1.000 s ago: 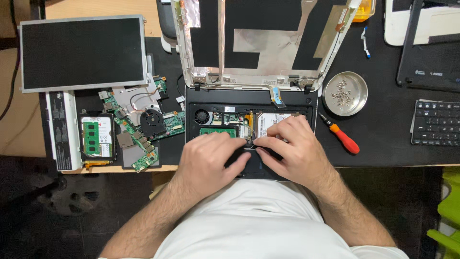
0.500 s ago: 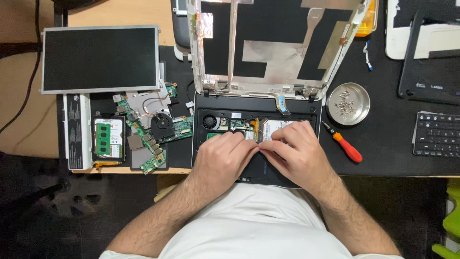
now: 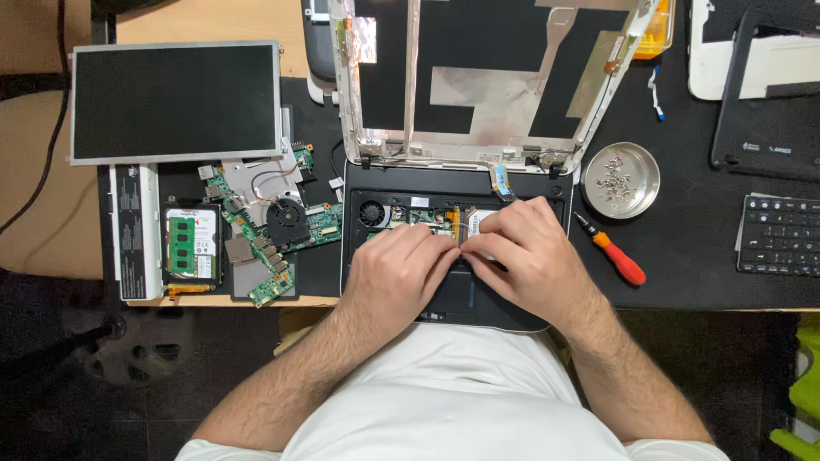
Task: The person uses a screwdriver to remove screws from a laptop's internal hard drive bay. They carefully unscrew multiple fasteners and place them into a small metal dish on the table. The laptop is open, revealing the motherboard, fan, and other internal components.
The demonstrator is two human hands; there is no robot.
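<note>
- Head view: left hand and right hand meet over the open laptop base at frame centre
- Fingers pinched together on a small inner part, not identifiable
- Screwdriver lies right, beside the screw dish

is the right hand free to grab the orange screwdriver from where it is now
Probably yes. The screwdriver lies alone on the black mat, just beside the right hand, with nothing between them. But that hand is pressed fingertip to fingertip with the left hand inside the laptop base, so it would have to let go first.
</note>
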